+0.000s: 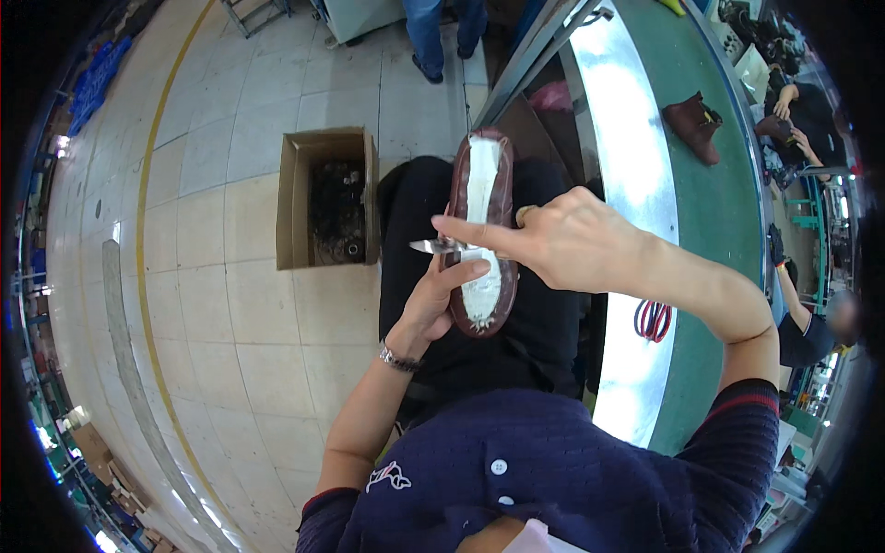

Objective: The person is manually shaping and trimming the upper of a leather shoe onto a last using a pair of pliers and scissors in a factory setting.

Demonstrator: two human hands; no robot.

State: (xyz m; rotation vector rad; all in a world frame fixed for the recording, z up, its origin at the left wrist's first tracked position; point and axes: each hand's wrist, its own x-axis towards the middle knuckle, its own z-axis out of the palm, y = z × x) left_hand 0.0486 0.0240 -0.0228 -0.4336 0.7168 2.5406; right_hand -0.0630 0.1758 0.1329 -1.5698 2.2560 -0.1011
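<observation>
A brown leather shoe lies sole side up over my lap, with a long white strip down the middle of its bottom. My left hand grips its left side, the thumb resting across the white strip. My right hand reaches over the shoe from the right, closed round a knife with the index finger stretched out. The shiny knife blade sticks out past the shoe's left edge; its handle is hidden by my fingers.
An open cardboard box with dark scraps stands on the tiled floor to the left. On the green bench at the right sits a brown boot. Red and black rings lie nearer, by a shiny metal strip. Other people work beyond.
</observation>
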